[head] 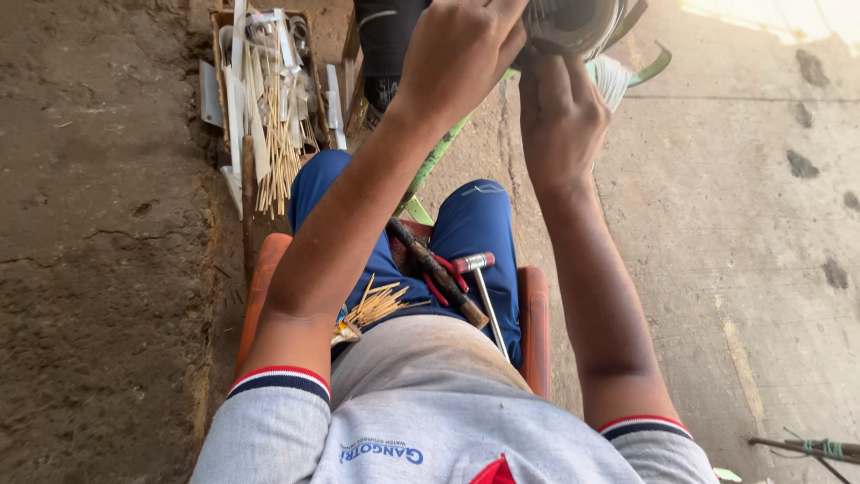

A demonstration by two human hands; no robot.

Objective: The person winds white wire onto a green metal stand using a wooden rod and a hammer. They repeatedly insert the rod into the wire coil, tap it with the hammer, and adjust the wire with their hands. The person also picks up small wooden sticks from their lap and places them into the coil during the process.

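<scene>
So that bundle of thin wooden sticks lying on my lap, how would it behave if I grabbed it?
The thin wooden sticks look very light. They lie loose and fanned out on the thigh, so a grab would probably scatter some rather than lift them as one. They are slender enough that they may snap if squeezed hard. The small hammer beside them looks far heavier.

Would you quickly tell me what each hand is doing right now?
Left hand: closed around the dark round part at the top of the view.
Right hand: pressed against the same part from below; grip cannot be told.

round grey metal part [573, 22] | held up, top edge | possibly a motor stator
</scene>
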